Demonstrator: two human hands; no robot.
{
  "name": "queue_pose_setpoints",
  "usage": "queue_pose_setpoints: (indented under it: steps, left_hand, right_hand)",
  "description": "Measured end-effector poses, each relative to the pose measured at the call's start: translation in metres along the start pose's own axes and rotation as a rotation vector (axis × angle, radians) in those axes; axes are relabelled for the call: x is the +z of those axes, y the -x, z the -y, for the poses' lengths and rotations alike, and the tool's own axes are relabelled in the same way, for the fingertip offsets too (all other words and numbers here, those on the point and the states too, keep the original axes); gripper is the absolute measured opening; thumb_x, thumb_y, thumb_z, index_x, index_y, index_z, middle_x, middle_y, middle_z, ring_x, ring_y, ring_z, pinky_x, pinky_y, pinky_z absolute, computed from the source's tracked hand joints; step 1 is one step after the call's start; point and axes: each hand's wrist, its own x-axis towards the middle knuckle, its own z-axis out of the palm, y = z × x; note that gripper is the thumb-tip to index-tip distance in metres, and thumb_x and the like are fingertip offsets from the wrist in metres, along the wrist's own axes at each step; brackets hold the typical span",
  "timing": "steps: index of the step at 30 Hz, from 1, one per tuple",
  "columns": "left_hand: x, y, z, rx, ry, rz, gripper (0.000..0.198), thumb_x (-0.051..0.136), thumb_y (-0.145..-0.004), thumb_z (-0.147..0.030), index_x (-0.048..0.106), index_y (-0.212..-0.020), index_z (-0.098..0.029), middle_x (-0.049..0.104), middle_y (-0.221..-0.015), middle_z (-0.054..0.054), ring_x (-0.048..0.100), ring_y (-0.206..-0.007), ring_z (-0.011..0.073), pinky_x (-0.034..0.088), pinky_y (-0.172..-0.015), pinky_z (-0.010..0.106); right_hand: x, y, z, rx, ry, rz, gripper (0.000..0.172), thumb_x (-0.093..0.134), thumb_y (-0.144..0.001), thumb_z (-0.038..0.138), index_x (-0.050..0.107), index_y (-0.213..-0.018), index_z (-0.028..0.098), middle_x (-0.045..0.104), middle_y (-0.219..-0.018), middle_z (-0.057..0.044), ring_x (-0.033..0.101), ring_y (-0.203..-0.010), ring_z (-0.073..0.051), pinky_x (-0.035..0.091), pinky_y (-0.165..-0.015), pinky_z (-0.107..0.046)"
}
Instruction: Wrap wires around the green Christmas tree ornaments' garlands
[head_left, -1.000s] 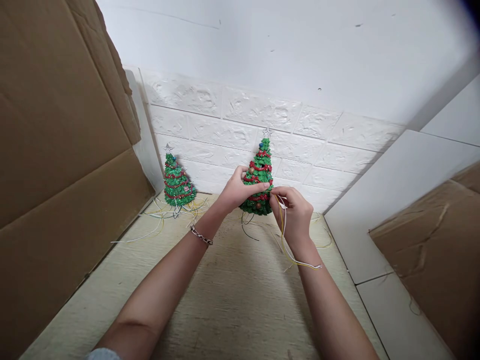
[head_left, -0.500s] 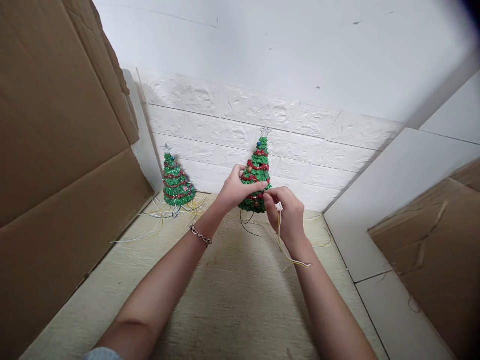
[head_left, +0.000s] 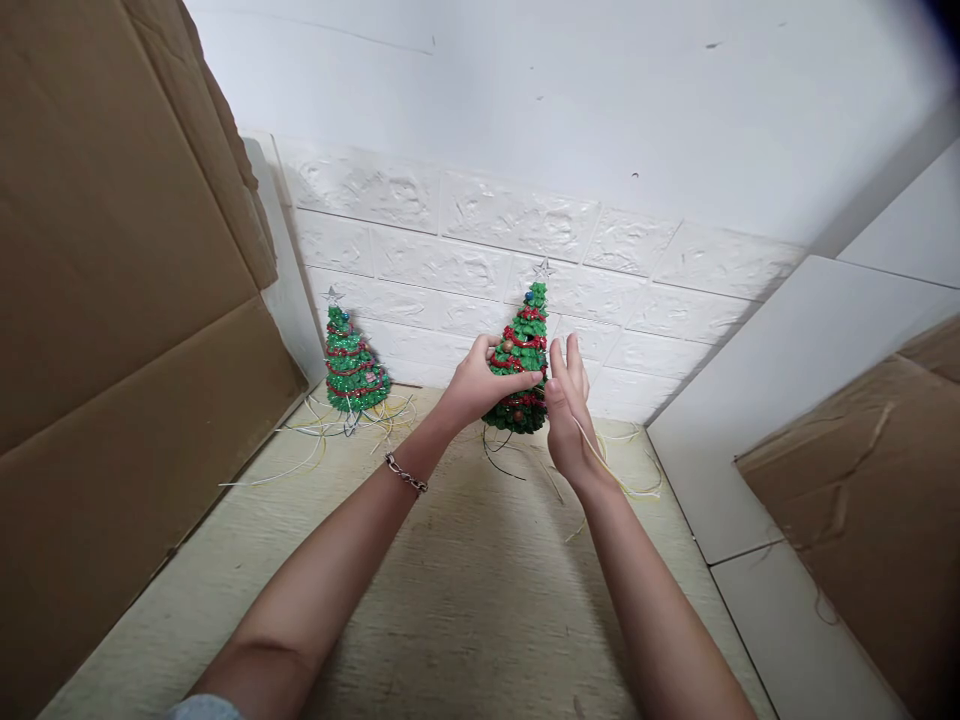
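Observation:
A miniature green Christmas tree (head_left: 529,345), trimmed with red garland and small balls and topped by a clear star, leans slightly right in the middle. My left hand (head_left: 484,380) is closed around its left side, thumb across the front and the other fingers largely hidden behind. At the tree's right edge, my right hand (head_left: 570,415) is open, its fingers stretched upward. Thin white and yellow wires (head_left: 637,490) run from near the tree over this hand and past the wrist. Black wire (head_left: 499,468) hangs below the tree's base.
A second small tree (head_left: 356,370) stands to the left among tangled wires (head_left: 307,465). Cardboard (head_left: 135,250) walls the left side; white panels (head_left: 720,420) and more cardboard (head_left: 862,500) bound the right. White brick-pattern wall (head_left: 517,215) rises behind the wooden table (head_left: 465,600).
My right hand has gone from a pinch at the tree's lower right to stretched fingers. The wires have swung right. The tree and my left hand have shifted slightly right.

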Motion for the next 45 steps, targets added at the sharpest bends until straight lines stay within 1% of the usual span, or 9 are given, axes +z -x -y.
queue_pose_setpoints:
  steps: [6,11,15,20,30,34,37,41,45]
  left_hand:
    - [0.000,0.002,-0.004,0.018,-0.034,0.056,0.061,0.081,-0.055,-0.040,0.051,-0.103,-0.019,0.063,-0.103,0.008,0.059,-0.098,0.0226,0.044,-0.086,0.036]
    - [-0.002,0.003,-0.014,-0.033,0.121,0.058,0.060,0.081,-0.057,-0.039,0.047,-0.102,-0.017,0.063,-0.099,0.008,0.062,-0.091,0.0203,0.048,-0.081,0.035]
    - [-0.008,0.001,-0.016,-0.063,0.216,0.004,0.062,0.081,-0.057,-0.041,0.046,-0.102,-0.018,0.063,-0.096,0.007,0.063,-0.082,0.0190,0.051,-0.072,0.034]
    - [-0.010,0.000,-0.014,-0.046,0.170,-0.026,0.061,0.081,-0.057,-0.042,0.046,-0.101,-0.019,0.063,-0.094,0.005,0.063,-0.081,0.0184,0.050,-0.072,0.033]
    - [-0.005,0.003,-0.014,-0.029,0.031,0.026,0.058,0.080,-0.058,-0.042,0.048,-0.100,-0.018,0.061,-0.097,0.006,0.060,-0.090,0.0198,0.046,-0.078,0.033]
    - [-0.005,0.002,-0.014,-0.064,0.089,0.036,0.058,0.080,-0.059,-0.040,0.047,-0.102,-0.018,0.061,-0.100,0.007,0.061,-0.089,0.0197,0.047,-0.077,0.033]
    - [-0.006,0.000,-0.012,-0.059,0.078,0.006,0.059,0.080,-0.058,-0.040,0.047,-0.101,-0.018,0.061,-0.102,0.008,0.061,-0.088,0.0195,0.048,-0.077,0.034]
    - [-0.007,0.000,-0.010,-0.053,0.059,0.014,0.058,0.080,-0.058,-0.041,0.047,-0.100,-0.018,0.060,-0.100,0.007,0.060,-0.085,0.0187,0.047,-0.075,0.033]
    - [-0.005,0.000,-0.009,-0.041,0.040,0.024,0.057,0.080,-0.058,-0.040,0.048,-0.099,-0.018,0.061,-0.098,0.007,0.059,-0.087,0.0191,0.046,-0.075,0.032]
  right_hand:
    - [0.014,-0.001,-0.013,0.050,0.141,-0.121,0.065,0.025,-0.090,0.062,0.020,-0.146,0.029,0.024,-0.151,-0.019,0.021,-0.139,-0.039,0.024,-0.097,-0.073]
    - [0.005,0.001,-0.012,-0.194,0.206,-0.134,0.085,0.051,-0.078,0.066,0.016,-0.145,0.027,0.036,-0.143,-0.021,0.031,-0.133,-0.038,0.024,-0.100,-0.066]
    - [0.000,0.004,-0.011,-0.482,0.227,-0.331,0.068,0.062,-0.079,0.053,0.030,-0.135,0.032,0.062,-0.100,-0.006,0.058,-0.090,-0.024,0.035,-0.092,-0.050]
    - [-0.002,0.006,-0.005,-0.653,0.263,-0.237,0.023,0.048,-0.091,0.037,0.049,-0.113,0.029,0.057,-0.066,0.002,0.050,-0.057,-0.016,0.037,-0.060,-0.031]
    - [-0.008,-0.001,0.009,-0.211,-0.014,-0.090,0.019,0.042,-0.094,0.031,0.059,-0.093,0.024,0.061,-0.072,0.000,0.058,-0.064,-0.014,0.043,-0.057,-0.026]
    - [-0.003,0.002,0.008,-0.065,-0.268,-0.257,0.036,0.060,-0.083,0.040,0.048,-0.114,0.026,0.046,-0.059,0.008,0.044,-0.046,-0.010,0.036,-0.044,-0.023]
    - [-0.001,0.005,0.010,-0.016,-0.357,-0.328,0.023,0.062,-0.082,0.040,0.053,-0.096,0.024,0.053,-0.064,0.005,0.048,-0.050,-0.010,0.039,-0.046,-0.023]
    - [-0.006,0.001,0.012,0.028,-0.222,-0.210,0.018,0.059,-0.084,0.037,0.060,-0.077,0.020,0.058,-0.064,0.001,0.052,-0.056,-0.012,0.042,-0.053,-0.025]
    - [-0.009,-0.005,0.011,0.013,-0.151,-0.064,0.015,0.062,-0.081,0.034,0.062,-0.087,0.021,0.045,-0.053,0.008,0.041,-0.046,-0.008,0.035,-0.046,-0.022]
